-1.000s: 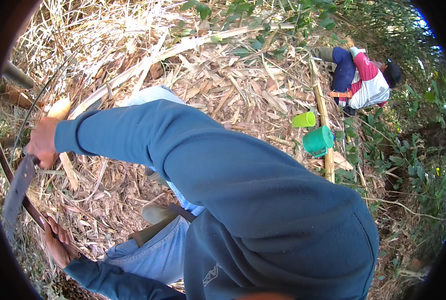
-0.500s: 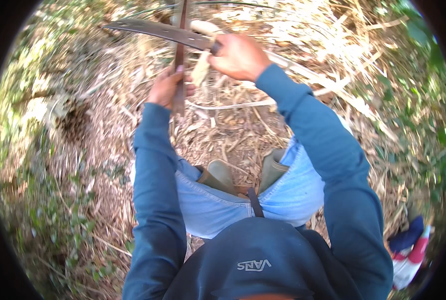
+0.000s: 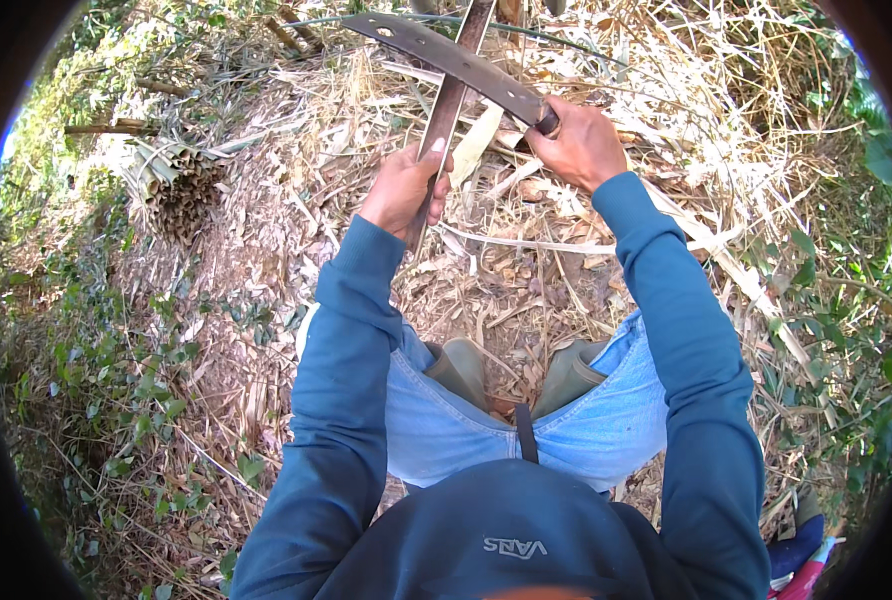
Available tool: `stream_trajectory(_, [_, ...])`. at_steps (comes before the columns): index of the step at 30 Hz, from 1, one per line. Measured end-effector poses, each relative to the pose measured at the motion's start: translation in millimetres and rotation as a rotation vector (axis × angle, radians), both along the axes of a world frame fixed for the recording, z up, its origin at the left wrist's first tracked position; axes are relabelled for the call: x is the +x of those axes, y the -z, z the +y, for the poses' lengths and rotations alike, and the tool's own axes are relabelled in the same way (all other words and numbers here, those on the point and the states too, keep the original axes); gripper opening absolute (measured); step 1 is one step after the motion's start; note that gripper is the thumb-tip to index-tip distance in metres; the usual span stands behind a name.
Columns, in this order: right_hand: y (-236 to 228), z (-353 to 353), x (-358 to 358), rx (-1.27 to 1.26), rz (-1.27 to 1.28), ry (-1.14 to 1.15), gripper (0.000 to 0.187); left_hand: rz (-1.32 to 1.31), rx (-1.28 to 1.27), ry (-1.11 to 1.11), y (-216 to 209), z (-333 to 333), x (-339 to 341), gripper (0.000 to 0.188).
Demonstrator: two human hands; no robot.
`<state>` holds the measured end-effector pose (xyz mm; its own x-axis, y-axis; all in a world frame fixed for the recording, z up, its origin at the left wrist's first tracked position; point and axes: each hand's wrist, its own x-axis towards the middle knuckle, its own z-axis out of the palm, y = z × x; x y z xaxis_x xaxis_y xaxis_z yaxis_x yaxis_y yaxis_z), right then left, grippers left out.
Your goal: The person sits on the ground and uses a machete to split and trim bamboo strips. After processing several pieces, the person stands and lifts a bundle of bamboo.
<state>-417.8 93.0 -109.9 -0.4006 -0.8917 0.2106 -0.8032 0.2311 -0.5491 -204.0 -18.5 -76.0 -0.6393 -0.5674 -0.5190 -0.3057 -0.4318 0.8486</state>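
Observation:
My right hand is closed round the handle of a machete, whose dark, broad blade has several holes and points to the upper left. In my left hand is a long, narrow brown strip with pale edges, perhaps split bamboo. Thumb and fingers wrap its lower part, and its upper end runs out of the picture at the top. The machete blade crosses the strip above my left hand; whether they touch I cannot tell. Below my right hand's side of the strip hangs a pale dry husk.
A bundle of cut stalks or strips lies at the left. Dry leaves and shavings litter the ground around my boots. Green plants grow along both sides. Dark blue and pink items lie at the lower right.
The strip has gone from nearly upright to leaning right at its top. Both hands and the machete now appear farther right, and the whole view has shifted too. Both grips stay the same.

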Motion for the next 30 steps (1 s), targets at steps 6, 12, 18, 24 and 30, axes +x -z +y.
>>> stream_trajectory(6, [-6,0,13,-0.12,0.157,-0.169,0.025,-0.013,-0.056,-0.006,-15,-12,19,0.029])
stream_trajectory(12, [-12,-12,-8,-0.034,-0.053,0.159,0.029,-0.037,-0.071,0.082,-22,-8,31,0.027])
stream_trajectory(18, [-14,-11,1,-0.109,0.109,-0.027,0.027,-0.042,-0.026,0.05,-31,-17,46,0.023])
stream_trajectory(24, [-18,-20,-26,-0.146,-0.133,0.273,0.03,-0.073,-0.066,0.188,-27,-21,51,0.025])
stream_trajectory(30, [-2,-4,6,0.025,-0.057,-0.256,0.038,-0.148,-0.122,0.055,2,-36,47,0.029])
